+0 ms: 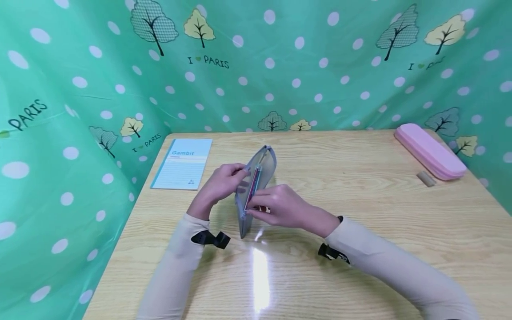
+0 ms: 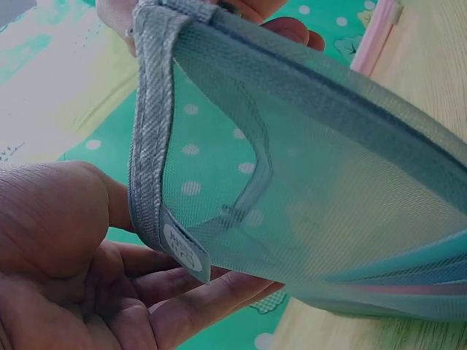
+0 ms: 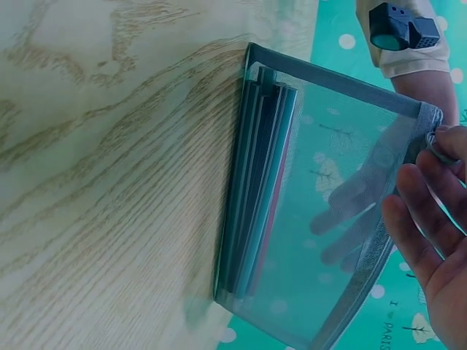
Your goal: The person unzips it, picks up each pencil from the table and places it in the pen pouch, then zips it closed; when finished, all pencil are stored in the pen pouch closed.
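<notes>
A grey mesh zip pouch [image 1: 269,171] stands on its lower edge near the table's middle, with its zipped top gaping. Through the mesh several slim pencils or pens [image 3: 252,182], teal, dark and pink, lie along the bottom. My left hand [image 1: 226,182] holds the pouch's left rim, its fingers spread along the outer mesh. With thumb and fingertips, my right hand [image 1: 282,205] pinches the near end of the zipper, where a small loop shows in the right wrist view. The left thumb is partly hidden in the left wrist view. A small fabric tag [image 2: 184,250] hangs from the zipper band.
A light blue notebook [image 1: 182,164] lies at the back left of the wooden table [image 1: 340,155]. Towards the right edge are a pink pencil case [image 1: 430,151] and a small grey block [image 1: 426,178]. A green dotted cloth [image 1: 280,89] hangs behind.
</notes>
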Motion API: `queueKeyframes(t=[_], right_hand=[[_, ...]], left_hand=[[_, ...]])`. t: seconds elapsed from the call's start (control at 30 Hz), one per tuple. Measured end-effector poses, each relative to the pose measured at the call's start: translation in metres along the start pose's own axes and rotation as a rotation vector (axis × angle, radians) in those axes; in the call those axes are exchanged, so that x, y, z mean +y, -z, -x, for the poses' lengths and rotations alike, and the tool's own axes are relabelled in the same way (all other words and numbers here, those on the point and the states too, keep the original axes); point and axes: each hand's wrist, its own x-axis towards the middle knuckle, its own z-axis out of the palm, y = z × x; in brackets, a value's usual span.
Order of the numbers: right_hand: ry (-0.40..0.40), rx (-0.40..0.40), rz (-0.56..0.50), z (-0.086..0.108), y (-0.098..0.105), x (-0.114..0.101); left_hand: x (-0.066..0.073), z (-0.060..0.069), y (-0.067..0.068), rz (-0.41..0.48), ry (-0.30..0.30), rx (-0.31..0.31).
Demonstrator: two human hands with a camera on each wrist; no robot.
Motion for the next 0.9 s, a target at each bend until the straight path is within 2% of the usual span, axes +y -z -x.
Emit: queueKeyframes(t=[0.2,0.4,0.57,0.77,0.83,0.9], right_hand=[[-0.018,0.026,-0.029,-0.003,-0.003,-0.001],[-0.083,0.101,-0.004,-0.004,-0.001,0.001],[-0.176,0.198,0.021,-0.003,0.003,0.003],[-0.279,0.274,-0.037,-0.007,0.007,0.007],[-0.32,0.28,-0.069,-0.01,0.008,0.008],[-0.363,0.28,-0.105,-0.013,0.01,0.01]], left_hand=[[-0.001,0.001,0.003,-0.026,-0.006,-0.003],[0.0,0.003,0.003,-0.144,-0.033,-0.025],[0.003,0.003,0.001,-0.156,-0.141,-0.117],[0.003,0.005,0.003,-0.136,-0.295,-0.253],[0.002,0.005,0.004,-0.145,-0.333,-0.27],[0.002,0.005,0.005,-0.143,-0.362,-0.259]])
